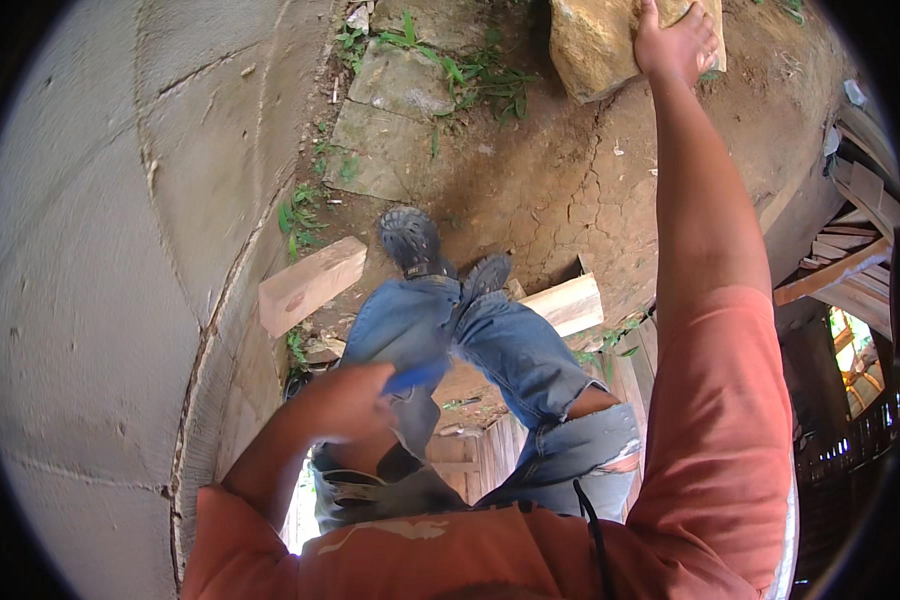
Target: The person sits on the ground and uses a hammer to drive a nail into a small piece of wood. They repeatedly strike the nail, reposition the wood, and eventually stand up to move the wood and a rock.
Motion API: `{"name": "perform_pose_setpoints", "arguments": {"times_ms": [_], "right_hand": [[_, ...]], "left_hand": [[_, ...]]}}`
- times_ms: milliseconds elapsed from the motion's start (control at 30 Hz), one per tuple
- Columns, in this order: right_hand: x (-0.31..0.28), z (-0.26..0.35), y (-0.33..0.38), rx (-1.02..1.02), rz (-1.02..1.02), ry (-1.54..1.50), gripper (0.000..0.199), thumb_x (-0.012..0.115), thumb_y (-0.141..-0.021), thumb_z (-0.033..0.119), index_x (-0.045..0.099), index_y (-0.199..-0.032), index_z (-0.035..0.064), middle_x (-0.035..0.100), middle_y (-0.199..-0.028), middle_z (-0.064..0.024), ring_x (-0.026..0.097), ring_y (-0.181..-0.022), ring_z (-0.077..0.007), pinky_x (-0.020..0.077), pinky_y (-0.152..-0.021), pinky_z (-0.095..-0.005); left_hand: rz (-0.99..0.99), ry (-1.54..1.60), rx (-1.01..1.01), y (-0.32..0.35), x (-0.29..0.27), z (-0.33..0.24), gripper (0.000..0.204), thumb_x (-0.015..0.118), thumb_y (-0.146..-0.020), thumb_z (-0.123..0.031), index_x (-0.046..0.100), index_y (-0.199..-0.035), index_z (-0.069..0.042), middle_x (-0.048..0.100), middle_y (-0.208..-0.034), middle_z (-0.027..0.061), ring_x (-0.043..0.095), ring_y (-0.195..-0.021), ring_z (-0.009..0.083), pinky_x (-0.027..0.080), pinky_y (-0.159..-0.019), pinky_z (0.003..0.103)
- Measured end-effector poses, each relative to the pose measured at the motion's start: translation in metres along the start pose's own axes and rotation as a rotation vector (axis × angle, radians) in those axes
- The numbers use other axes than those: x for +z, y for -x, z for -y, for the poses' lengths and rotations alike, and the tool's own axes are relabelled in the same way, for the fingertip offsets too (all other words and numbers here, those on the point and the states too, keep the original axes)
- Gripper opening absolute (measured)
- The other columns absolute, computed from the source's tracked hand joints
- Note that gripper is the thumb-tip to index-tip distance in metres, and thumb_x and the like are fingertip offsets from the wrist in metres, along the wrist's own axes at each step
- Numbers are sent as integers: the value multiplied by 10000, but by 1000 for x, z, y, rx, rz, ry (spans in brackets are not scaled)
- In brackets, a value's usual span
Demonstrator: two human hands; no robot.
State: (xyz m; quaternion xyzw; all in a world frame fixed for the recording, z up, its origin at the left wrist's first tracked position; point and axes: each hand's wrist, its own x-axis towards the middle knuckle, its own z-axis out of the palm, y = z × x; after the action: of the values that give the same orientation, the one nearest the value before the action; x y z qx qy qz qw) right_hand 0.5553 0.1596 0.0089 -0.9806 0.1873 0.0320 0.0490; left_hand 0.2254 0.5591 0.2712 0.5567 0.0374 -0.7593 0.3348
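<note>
My left hand is closed around a slim blue object in front of my thighs. Motion smears both, and I cannot make out what kind of object it is. My right arm stretches far ahead, and my right hand lies on top of a big yellowish-brown rock, fingers spread over it. That hand grips nothing that I can see. The rock sits on the bare earth at the far right, cut off by the top of the picture.
A grey rendered wall runs along my left. One wooden block leans near it, and another wooden block lies beside my right leg. Cracked earth, flat stone slabs and weeds are ahead. Stacked wood stands at far right.
</note>
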Motion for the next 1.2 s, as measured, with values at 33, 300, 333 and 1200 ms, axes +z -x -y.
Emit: {"name": "perform_pose_setpoints", "arguments": {"times_ms": [33, 300, 333, 1200], "right_hand": [[-4, -5, 0, 12, -5, -33, 919, 605, -1012, 582, 306, -1684, 32, 299, -1739, -247, 237, -1626, -429, 189, -1332, -533], [25, -25, -3, -127, -150, -11, 870, 616, -1016, 569, 354, -1642, 24, 335, -1723, -223, 261, -1621, -392, 179, -1342, -522], [26, -27, -2, -108, -79, -113, 867, 587, -1033, 547, 294, -1673, 39, 222, -1768, -214, 113, -1659, -402, 37, -1359, -524], [32, -35, -24, -109, -146, -138, 1133, 552, -866, 918, 539, -1574, 33, 537, -1602, -250, 442, -1516, -479, 301, -1271, -596]], "left_hand": [[-83, 35, 15, -4, -4, 7, 347, 797, -893, -257, 646, -1109, -31, 722, -940, 200, 721, -892, 392, 542, -787, 488], [-574, -266, -82, -40, -88, -23, 312, 780, -939, -245, 614, -1084, -23, 705, -880, 209, 706, -901, 441, 539, -791, 533], [-643, -330, -79, -48, -104, -26, 305, 774, -945, -242, 611, -1080, -24, 704, -880, 211, 703, -905, 447, 540, -794, 537], [-738, -309, 84, -63, -43, 131, 275, 727, -938, -273, 660, -1065, -38, 695, -961, 179, 697, -911, 396, 539, -801, 499]]}}
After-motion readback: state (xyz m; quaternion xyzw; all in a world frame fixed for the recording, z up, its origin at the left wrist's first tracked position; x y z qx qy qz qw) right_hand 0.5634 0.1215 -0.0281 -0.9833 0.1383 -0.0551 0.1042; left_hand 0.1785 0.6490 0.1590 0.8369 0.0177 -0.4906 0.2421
